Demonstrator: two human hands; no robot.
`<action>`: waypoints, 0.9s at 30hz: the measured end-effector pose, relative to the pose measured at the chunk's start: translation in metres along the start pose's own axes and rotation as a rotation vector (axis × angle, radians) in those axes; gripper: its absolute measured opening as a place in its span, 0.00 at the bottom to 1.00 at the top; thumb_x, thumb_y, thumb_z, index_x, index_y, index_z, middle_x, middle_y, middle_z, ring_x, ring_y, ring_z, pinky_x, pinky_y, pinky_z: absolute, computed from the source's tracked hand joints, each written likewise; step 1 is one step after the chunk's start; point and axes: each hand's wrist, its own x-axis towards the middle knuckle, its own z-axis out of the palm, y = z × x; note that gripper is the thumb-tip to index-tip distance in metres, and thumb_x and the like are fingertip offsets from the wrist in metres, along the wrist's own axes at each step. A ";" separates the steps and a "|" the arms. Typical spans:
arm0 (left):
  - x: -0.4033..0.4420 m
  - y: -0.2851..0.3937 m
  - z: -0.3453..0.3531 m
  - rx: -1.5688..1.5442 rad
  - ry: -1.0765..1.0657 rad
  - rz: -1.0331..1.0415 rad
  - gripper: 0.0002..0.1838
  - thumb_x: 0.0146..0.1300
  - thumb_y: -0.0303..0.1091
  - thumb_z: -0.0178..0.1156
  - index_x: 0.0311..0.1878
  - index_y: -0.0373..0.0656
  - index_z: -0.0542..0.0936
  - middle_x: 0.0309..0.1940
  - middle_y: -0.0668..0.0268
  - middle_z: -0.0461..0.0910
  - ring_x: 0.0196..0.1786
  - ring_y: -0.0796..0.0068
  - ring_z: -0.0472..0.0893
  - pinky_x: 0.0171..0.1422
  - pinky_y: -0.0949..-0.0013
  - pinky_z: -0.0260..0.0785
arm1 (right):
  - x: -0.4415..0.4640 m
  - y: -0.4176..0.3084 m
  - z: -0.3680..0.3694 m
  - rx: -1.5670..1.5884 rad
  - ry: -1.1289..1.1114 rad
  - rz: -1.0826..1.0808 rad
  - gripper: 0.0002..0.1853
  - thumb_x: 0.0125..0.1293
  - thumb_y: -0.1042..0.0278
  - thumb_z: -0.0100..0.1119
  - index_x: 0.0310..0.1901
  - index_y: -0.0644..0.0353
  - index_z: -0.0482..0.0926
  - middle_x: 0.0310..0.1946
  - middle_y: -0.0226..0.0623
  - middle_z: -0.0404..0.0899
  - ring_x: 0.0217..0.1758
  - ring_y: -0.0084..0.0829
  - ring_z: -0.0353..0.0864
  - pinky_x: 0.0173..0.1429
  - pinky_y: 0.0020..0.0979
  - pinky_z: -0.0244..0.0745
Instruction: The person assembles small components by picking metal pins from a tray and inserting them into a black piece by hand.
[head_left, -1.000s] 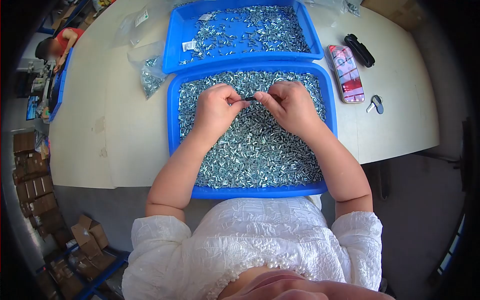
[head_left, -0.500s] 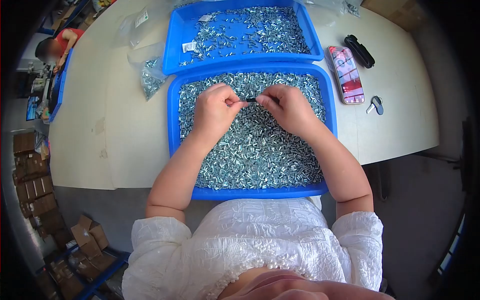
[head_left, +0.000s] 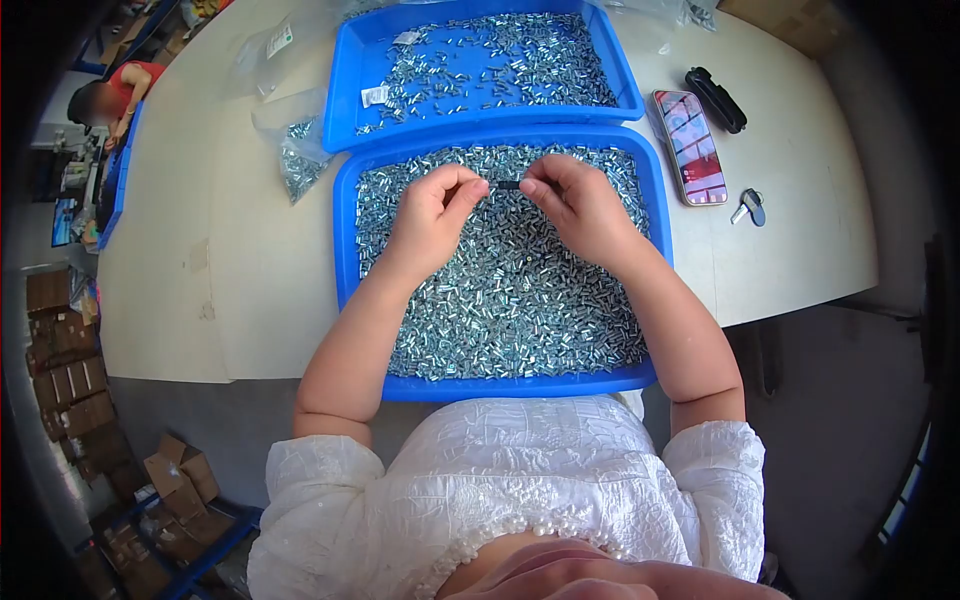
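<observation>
A thin black object (head_left: pixel 508 185) lies level between my two hands, above the near blue tray (head_left: pixel 346 230) full of small silvery metal pieces (head_left: pixel 500 300). My left hand (head_left: pixel 436 212) is closed in a pinch at its left end. The fingers of my right hand (head_left: pixel 575 205) are pressed together on its right end. What else the fingertips may hold is too small to make out.
Behind stands a second blue tray (head_left: pixel 345 90) with scattered metal pieces. A plastic bag of pieces (head_left: pixel 300 165) lies left. To the right are a phone (head_left: pixel 690 150), a black case (head_left: pixel 715 100) and keys (head_left: pixel 750 207). Another person (head_left: pixel 125 90) sits far left.
Both hands have risen slightly towards the far tray. The hands are a little farther apart, and more of the black object shows between them.
</observation>
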 end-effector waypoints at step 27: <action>0.000 0.003 -0.003 -0.657 -0.115 -0.335 0.11 0.62 0.36 0.59 0.37 0.37 0.78 0.18 0.79 0.64 0.20 0.90 0.58 0.23 0.82 0.49 | -0.002 0.002 0.002 0.413 0.107 -0.080 0.08 0.58 0.72 0.61 0.38 0.62 0.77 0.32 0.31 0.79 0.38 0.22 0.76 0.44 0.25 0.70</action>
